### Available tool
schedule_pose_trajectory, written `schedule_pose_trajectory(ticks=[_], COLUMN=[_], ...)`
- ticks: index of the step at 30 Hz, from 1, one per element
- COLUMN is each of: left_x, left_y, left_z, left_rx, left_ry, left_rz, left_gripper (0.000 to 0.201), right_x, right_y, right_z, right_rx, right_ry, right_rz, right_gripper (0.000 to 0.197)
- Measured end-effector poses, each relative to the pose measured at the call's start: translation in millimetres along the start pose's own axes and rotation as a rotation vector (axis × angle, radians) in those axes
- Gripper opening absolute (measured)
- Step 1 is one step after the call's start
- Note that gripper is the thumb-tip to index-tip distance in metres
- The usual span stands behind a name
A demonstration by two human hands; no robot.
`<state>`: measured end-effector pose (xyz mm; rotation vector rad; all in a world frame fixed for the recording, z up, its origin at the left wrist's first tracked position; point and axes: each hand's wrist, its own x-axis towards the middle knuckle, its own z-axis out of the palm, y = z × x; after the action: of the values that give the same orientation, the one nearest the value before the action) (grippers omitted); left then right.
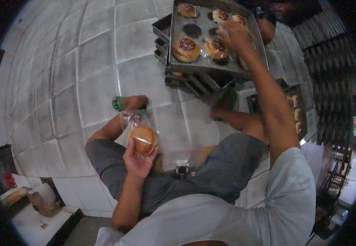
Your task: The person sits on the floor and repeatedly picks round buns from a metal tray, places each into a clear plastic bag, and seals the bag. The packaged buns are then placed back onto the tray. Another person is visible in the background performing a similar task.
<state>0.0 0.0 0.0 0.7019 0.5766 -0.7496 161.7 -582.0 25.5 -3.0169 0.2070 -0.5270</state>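
Observation:
My left hand (139,163) is wrapped around the lower side of a round golden bun (142,140), which sits in a clear plastic bag (136,119) above my left thigh. The bag's upper part extends past the bun, away from me. My right arm stretches to a metal tray (237,75) at the upper right, where my right hand (234,37) is over the buns. Its fingers are blurred, and whether they grip a bun is hidden. Near that hand lie a wrapped bun with a dark round print (216,48), another such bun (186,50) and smaller-looking ones (220,16) farther back.
The tray tops a stack of metal trays (160,29). Another tray of buns (296,110) stands on the tiled floor (98,80) beyond my right knee. A small dark object with a white label (182,168) lies between my thighs. At the upper right, part of another person (266,29) shows.

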Motion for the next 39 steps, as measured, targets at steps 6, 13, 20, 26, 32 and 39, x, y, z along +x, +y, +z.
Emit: schedule_pose_trajectory(ticks=[6,13,20,26,32,39], left_x=[6.1,11.0,22.9,3.8,-6.6,-7.0], left_y=[9.0,7.8,-5.0,-4.5,-7.3,-2.8], left_z=[5.7,7.7,-0.3,-1.4,-24.7,-30.5], left_rx=[-0.038,-0.137,-0.073,-0.066,-0.116,-0.029], left_ry=[0.026,-0.086,-0.245,-0.228,-0.253,-0.220], left_rz=[0.006,-0.018,-0.017,0.070,0.093,0.119], left_gripper=[0.063,0.067,0.079,0.076,0.077,0.081], right_x=[0.1,-62.0,-134.3,-138.9,-234.9,-347.2], right_y=[-69.9,-146.0,-128.8,-111.3,-139.1,-71.8], right_z=[-17.5,-83.0,-33.8,-13.7,-115.6,-212.1], right_rx=[-0.318,0.090,1.934,1.921,1.957,1.925], right_ry=[-0.125,0.255,-0.204,-0.041,0.179,0.746], right_rz=[0.121,0.104,1.352,1.480,1.375,1.315], right_gripper=[0.050,0.053,0.088,0.078,0.062,0.057])
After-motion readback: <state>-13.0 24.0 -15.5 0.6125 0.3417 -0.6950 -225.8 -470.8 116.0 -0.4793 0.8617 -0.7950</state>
